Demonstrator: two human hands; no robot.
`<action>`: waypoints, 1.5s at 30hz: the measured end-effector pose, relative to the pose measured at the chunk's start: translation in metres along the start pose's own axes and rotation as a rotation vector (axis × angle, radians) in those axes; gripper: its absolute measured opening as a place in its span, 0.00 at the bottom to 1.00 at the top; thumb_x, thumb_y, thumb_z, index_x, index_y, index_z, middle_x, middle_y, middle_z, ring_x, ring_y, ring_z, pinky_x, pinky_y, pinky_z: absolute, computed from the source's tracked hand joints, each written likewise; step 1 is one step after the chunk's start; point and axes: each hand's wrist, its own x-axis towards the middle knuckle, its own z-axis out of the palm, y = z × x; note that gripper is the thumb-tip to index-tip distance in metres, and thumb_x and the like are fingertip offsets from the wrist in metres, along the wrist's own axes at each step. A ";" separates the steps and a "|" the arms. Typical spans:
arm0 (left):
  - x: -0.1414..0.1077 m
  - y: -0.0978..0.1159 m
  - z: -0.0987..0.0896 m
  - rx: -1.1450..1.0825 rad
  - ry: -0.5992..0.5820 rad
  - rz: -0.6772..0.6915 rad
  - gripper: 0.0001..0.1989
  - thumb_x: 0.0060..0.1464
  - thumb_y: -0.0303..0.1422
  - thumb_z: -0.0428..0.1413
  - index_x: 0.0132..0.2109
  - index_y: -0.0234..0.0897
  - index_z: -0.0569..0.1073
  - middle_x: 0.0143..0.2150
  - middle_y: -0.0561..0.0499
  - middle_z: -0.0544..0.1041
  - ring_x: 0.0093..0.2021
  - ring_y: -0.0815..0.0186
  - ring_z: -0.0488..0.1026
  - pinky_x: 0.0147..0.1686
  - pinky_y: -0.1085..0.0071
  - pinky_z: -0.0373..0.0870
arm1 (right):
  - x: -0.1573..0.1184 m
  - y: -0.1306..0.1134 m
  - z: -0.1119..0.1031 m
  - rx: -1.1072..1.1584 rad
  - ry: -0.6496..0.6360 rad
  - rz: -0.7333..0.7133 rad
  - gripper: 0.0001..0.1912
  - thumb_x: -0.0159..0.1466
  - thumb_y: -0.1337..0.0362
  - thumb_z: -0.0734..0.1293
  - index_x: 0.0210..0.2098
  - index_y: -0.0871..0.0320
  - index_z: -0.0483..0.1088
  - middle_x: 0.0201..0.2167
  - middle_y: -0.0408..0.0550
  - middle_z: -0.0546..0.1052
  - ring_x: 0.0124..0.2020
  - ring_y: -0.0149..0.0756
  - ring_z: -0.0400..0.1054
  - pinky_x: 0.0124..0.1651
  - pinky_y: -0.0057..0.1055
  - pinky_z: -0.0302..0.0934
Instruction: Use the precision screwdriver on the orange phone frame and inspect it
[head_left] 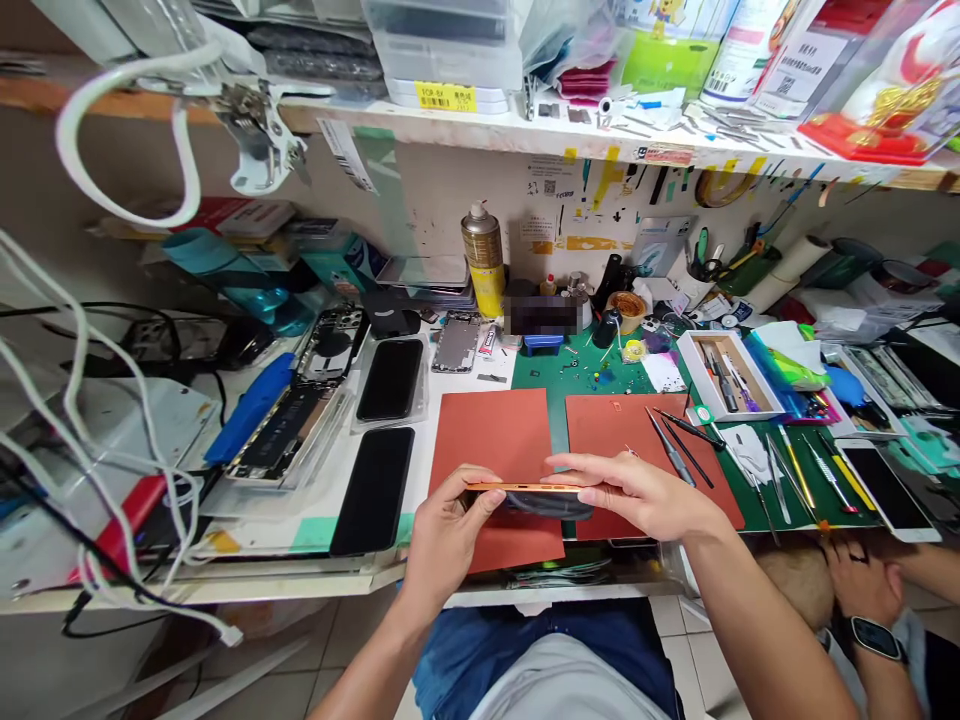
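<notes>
An orange-edged phone is held edge-on between both hands, near the front edge of the bench. My left hand pinches its left end between thumb and fingers. At the other end, the thumb and fingers of my right hand close on the phone. A dark, glossy surface shows beneath the orange edge. Below the phone lies a reddish-brown mat, with a second such mat to the right.
Two black phones lie left of the mats. Tweezers and screwdrivers lie at right, beside a parts box. A spray can stands behind. Another person's hands rest at the lower right. White cables hang at left.
</notes>
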 end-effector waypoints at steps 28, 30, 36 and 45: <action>-0.009 0.059 0.003 0.167 -0.417 0.079 0.11 0.62 0.38 0.66 0.48 0.41 0.89 0.38 0.45 0.83 0.36 0.61 0.79 0.36 0.69 0.76 | -0.013 0.003 0.067 0.483 0.409 0.101 0.19 0.66 0.54 0.78 0.55 0.52 0.83 0.44 0.48 0.86 0.43 0.40 0.80 0.48 0.36 0.77; -0.010 0.056 0.005 0.135 -0.400 0.076 0.09 0.62 0.39 0.66 0.44 0.41 0.89 0.36 0.46 0.83 0.34 0.62 0.79 0.35 0.70 0.75 | -0.014 0.003 0.067 0.454 0.404 0.102 0.19 0.67 0.54 0.77 0.55 0.52 0.83 0.43 0.47 0.87 0.42 0.40 0.79 0.47 0.35 0.76; -0.008 0.056 0.008 0.080 -0.362 0.036 0.12 0.59 0.42 0.68 0.35 0.39 0.87 0.30 0.48 0.81 0.30 0.63 0.76 0.30 0.70 0.74 | -0.014 -0.007 0.067 0.380 0.379 0.089 0.16 0.68 0.55 0.76 0.53 0.53 0.84 0.43 0.47 0.87 0.42 0.41 0.80 0.48 0.36 0.76; -0.014 0.053 0.023 -0.025 -0.250 0.028 0.19 0.57 0.46 0.70 0.51 0.41 0.86 0.47 0.43 0.88 0.47 0.53 0.85 0.48 0.62 0.82 | -0.003 -0.026 0.072 0.163 0.474 0.047 0.13 0.70 0.61 0.73 0.53 0.51 0.83 0.43 0.45 0.88 0.41 0.40 0.83 0.45 0.33 0.79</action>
